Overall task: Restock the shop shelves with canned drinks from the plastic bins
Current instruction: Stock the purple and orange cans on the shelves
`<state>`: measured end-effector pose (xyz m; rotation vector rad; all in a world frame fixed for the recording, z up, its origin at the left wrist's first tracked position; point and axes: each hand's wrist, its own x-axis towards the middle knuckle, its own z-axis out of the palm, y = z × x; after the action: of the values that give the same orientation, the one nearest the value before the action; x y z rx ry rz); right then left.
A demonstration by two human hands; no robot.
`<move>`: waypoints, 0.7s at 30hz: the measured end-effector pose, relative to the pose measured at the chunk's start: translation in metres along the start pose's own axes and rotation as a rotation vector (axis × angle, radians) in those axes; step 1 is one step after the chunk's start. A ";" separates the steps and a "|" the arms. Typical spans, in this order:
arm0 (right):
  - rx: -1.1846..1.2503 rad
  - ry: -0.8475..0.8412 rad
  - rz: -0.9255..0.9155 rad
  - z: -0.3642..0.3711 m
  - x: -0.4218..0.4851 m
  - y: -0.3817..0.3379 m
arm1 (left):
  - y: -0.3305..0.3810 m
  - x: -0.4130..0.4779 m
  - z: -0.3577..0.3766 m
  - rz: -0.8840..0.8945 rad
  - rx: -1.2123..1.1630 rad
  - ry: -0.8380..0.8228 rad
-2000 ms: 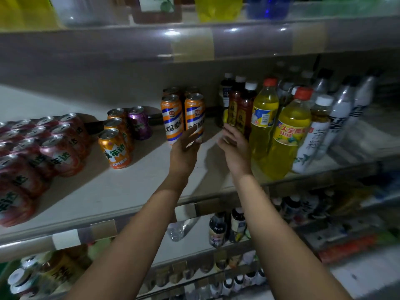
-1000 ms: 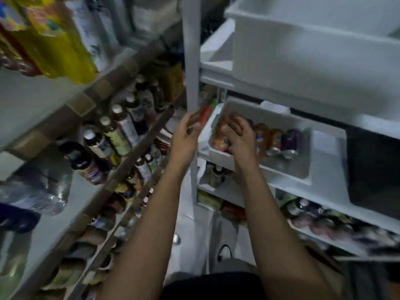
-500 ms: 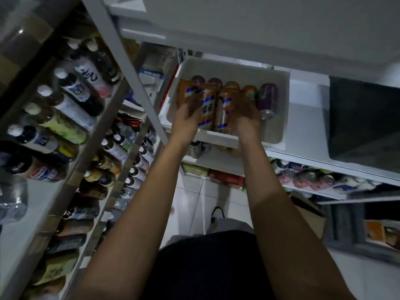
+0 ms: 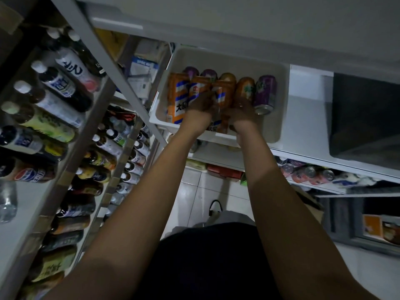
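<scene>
Smooth plastic bin: left hand, right hand grip cylindrical cans.

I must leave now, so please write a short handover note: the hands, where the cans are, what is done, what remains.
Left hand: grips a striped orange can in the white bin.
Right hand: on the cans beside it, grip unclear.
A purple can is at the right end of the row.
Done: cans reached, none clear of the bin yet.
Remaining: carry them to the shop shelves.

Blur and shadow hide whether the left hand and right hand grip the orange cans.
</scene>
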<state>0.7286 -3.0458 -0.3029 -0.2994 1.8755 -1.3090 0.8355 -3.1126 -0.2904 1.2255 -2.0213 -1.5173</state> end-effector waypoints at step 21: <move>-0.303 0.172 -0.017 0.020 0.025 0.010 | -0.006 0.003 0.001 0.037 0.048 0.041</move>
<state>0.7298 -3.0698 -0.3261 -0.3695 2.2250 -1.0876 0.8356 -3.1145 -0.2969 1.2201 -2.0534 -1.4234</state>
